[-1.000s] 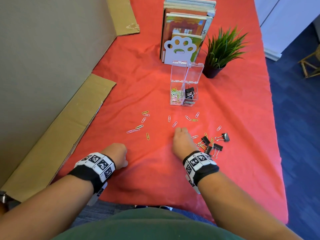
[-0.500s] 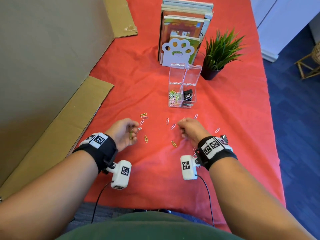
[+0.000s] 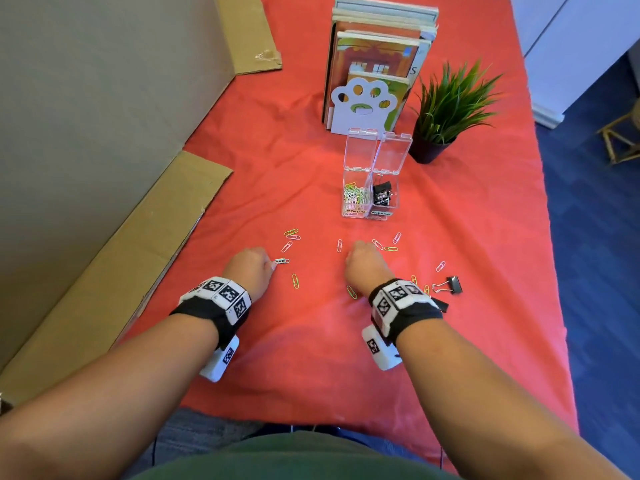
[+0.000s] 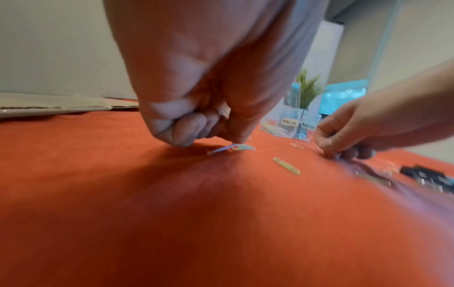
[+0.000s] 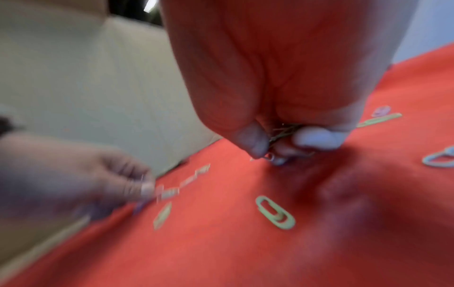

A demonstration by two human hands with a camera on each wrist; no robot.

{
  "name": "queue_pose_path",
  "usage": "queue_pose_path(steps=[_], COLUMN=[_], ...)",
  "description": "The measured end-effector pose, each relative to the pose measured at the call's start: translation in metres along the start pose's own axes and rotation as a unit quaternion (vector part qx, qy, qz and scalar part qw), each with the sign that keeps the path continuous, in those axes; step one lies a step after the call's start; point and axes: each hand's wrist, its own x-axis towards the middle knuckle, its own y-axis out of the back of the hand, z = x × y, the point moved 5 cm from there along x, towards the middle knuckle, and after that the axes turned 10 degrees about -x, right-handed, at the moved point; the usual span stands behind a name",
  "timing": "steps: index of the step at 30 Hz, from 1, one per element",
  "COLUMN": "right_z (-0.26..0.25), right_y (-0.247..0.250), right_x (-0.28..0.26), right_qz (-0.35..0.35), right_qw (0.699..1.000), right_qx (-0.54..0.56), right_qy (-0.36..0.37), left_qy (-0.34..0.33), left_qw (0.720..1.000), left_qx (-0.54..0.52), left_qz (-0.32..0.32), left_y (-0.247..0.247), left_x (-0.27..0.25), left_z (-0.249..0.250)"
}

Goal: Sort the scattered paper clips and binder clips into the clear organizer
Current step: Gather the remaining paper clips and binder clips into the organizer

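Both hands are being worked low over the red surface (image 3: 311,341). A paper clip (image 3: 281,261) is being pinched at the fingertips of the left hand (image 3: 248,268), the other fingers curled under. Several gathered clips (image 5: 285,130) are being held in the curled right hand (image 3: 366,268) while another is being nipped. The clear organizer (image 3: 370,199) is standing open just beyond. Each clip is probably best tipped up by one end before lifting.
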Motion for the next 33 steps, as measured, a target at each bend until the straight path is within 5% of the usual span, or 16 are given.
queue_pose_path(steps=[2,4,7,9,11,13,19,22,27,31,33], right_z=[0.007,0.01,0.006,0.001,-0.004,-0.012,-0.029,-0.027,-0.006,0.016,0.022], right_y=[0.008,0.012,0.014,0.017,0.021,0.02,0.007,0.006,0.008,0.006,0.003], right_x=[0.002,0.004,0.008,0.015,0.023,0.027,0.017,0.007,0.002,-0.016,-0.021], right_qz=[-0.003,-0.02,-0.045,-0.037,-0.01,0.025,0.04,0.042,-0.029,-0.104,-0.107], right_qw=[0.988,0.94,0.856,0.879,0.954,0.991,0.999,0.999,0.992,0.911,0.921], right_qx=[0.154,0.332,0.503,0.464,0.291,0.122,-0.014,-0.022,0.115,0.384,0.358], right_qy=[-0.029,-0.071,-0.111,-0.105,-0.072,-0.043,-0.012,-0.012,-0.036,-0.107,-0.107], left_qy=[0.01,0.055,0.125,0.15,0.164,0.174,0.238,0.241,0.158,0.103,0.085], left_qw=[0.998,0.987,0.911,0.847,0.803,0.768,0.648,0.691,0.85,0.933,0.959], left_qx=[-0.06,-0.151,-0.393,-0.509,-0.57,-0.611,-0.711,-0.67,-0.498,-0.342,-0.269], left_qz=[0.006,-0.007,-0.031,-0.044,-0.061,-0.089,-0.131,-0.12,-0.063,-0.041,-0.033], left_y=[0.003,0.004,0.003,0.006,0.009,0.009,0.005,0.001,-0.005,-0.006,-0.004], left_x=[0.002,0.004,0.003,0.001,0.0,0.001,-0.002,0.001,0.008,0.014,0.013], left_z=[-0.002,-0.005,-0.003,0.002,0.007,0.007,0.007,0.009,0.016,0.014,0.016])
